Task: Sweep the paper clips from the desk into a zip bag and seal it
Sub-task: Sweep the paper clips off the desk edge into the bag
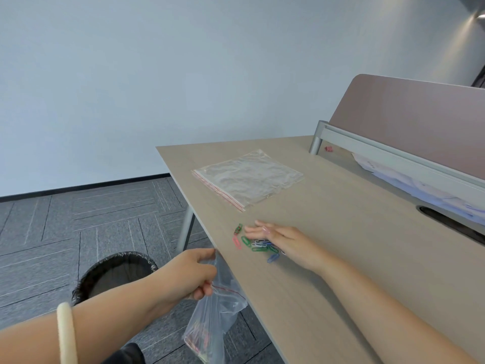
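Note:
A clear zip bag (pixel 210 321) with a red seal line hangs below the desk's left edge, its mouth held against the edge by my left hand (pixel 189 274). Several coloured clips lie at the bag's bottom. On the wooden desk (pixel 341 258) a small heap of coloured paper clips (pixel 258 244) sits close to that edge. My right hand (pixel 283 243) lies flat on the desk with fingers spread, touching the heap from its right side. A pink clip and a green one lie a little apart, nearer the edge.
A stack of spare clear zip bags (pixel 248 178) lies farther back on the desk. A black-lined waste bin (pixel 115 274) stands on the carpet below the left hand. A pink divider panel (pixel 409 111) on a grey rail borders the desk's right side, with papers under it.

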